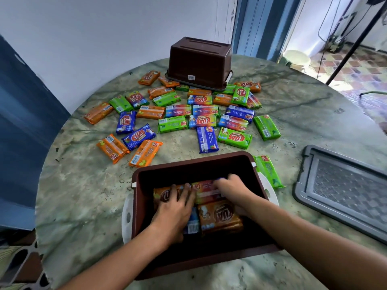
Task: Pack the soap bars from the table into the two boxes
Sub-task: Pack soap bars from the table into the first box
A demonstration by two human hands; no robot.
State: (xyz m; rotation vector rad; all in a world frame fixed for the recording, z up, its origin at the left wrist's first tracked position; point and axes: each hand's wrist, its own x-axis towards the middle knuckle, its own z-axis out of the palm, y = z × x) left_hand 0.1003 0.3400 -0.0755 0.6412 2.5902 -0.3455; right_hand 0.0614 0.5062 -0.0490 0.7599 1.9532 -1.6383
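Head view of a round, green-veined marble table (83,195). At lower centre stands an open dark-brown plastic box (140,206) with white side handles; both hands reach into it. The left hand (174,208) lies flat, fingers spread, on an orange-wrapped soap bar (162,195) at the box's left, with a blue-wrapped bar (192,225) just beside its wrist. The right hand (232,190) presses, fingers loosely curled, on a multicoloured-wrapped bar (206,192) against the far wall; whether it grips the bar cannot be told. A second orange bar (222,218) lies in the box between the forearms. Across the middle of the frame, loose soap bars (173,123) in orange, green, blue and multicoloured wrappers lie scattered on the table; one green bar (270,170) lies just beside the box's right handle. At upper centre a second dark-brown plastic box (199,61) sits upside down. A grey plastic lid (343,189) lies at the right edge.
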